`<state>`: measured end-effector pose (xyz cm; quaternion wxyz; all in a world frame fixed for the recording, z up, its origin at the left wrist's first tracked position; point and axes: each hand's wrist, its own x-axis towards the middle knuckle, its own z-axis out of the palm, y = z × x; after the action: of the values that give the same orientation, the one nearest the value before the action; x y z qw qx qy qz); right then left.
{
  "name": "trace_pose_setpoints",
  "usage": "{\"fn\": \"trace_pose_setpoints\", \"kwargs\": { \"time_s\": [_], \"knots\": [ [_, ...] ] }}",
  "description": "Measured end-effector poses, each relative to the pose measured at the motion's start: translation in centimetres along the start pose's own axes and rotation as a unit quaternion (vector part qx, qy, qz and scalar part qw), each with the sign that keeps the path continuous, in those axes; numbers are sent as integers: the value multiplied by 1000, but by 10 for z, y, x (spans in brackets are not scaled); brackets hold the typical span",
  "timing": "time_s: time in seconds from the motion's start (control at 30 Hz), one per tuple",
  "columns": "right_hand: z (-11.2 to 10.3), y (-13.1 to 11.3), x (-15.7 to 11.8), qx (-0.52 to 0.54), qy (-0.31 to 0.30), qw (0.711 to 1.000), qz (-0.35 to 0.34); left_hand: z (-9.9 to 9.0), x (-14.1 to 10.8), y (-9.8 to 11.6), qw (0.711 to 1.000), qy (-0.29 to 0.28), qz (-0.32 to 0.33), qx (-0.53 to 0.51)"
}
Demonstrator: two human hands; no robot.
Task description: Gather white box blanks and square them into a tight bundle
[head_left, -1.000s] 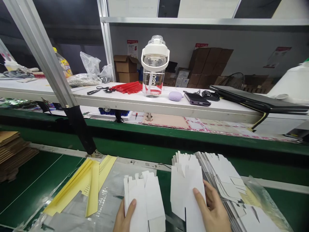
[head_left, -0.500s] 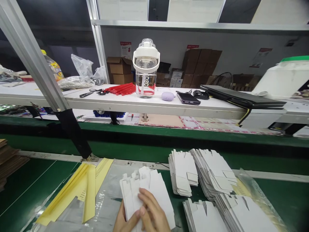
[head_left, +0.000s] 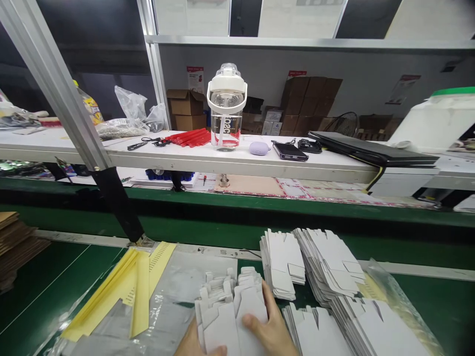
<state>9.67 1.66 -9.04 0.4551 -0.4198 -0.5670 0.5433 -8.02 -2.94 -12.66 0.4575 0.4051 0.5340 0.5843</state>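
Two bundles of flat white cardboard pieces are held side by side at the bottom centre. My left hand point(head_left: 196, 341) grips the left bundle point(head_left: 218, 316) at its lower left side, thumb at the bottom. Around the right bundle point(head_left: 249, 301) my right hand point(head_left: 269, 321) is wrapped, its thumb on the front and its fingers at the right edge. Further right, several stacks of the same white pieces point(head_left: 284, 262) lie on the green surface, close to my right hand.
Yellow printed strips point(head_left: 139, 291) lie on clear plastic point(head_left: 178, 287) at the left. Brown cardboard point(head_left: 18, 247) is stacked at the far left. Above, a white shelf point(head_left: 237, 165) holds a bottle point(head_left: 227, 109), red sticks, a phone and a black laptop. A metal post point(head_left: 63, 94) slants down on the left.
The white pieces, earlier fanned out under both hands, are now parted into two bundles. My right hand has moved right and closed around one of them.
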Motion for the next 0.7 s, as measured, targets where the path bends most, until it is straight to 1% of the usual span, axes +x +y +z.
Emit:
{"fn": "trace_pose_setpoints", "kwargs": {
  "time_s": [0.07, 0.17, 0.2, 0.27, 0.33, 0.37, 0.43, 0.5, 0.6, 0.7],
  "knots": [
    [2, -3, -1, 14, -11, 1000, -16, -1, 6, 4, 999, 19, 12, 24],
    [7, 2, -1, 3, -40, 998, -44, -1, 16, 3, 999, 11, 48, 23],
    [10, 9, -2, -6, -34, 998, -53, 0, 19, -1, 998, 4, 60, 17],
    [15, 30, -2, -9, 10, 998, -57, 3, 21, -14, 997, -4, 72, -1],
    [18, 55, -1, 26, 51, 998, -41, 7, 22, -32, 997, -7, 69, -23],
    [19, 67, -1, 54, 62, 996, -30, 10, 22, -40, 997, -10, 66, -32],
    [19, 86, -1, 108, 61, 992, -12, 15, 21, -53, 997, -13, 67, -47],
    [19, 95, 0, 123, 58, 991, -10, 19, 21, -60, 996, -12, 64, -55],
    [18, 96, 1, 80, 55, 995, -25, 20, 22, -58, 997, -8, 45, -58],
    [19, 92, 4, 68, 13, 997, -27, 15, 26, -45, 997, -19, 38, -58]
  ]
}}
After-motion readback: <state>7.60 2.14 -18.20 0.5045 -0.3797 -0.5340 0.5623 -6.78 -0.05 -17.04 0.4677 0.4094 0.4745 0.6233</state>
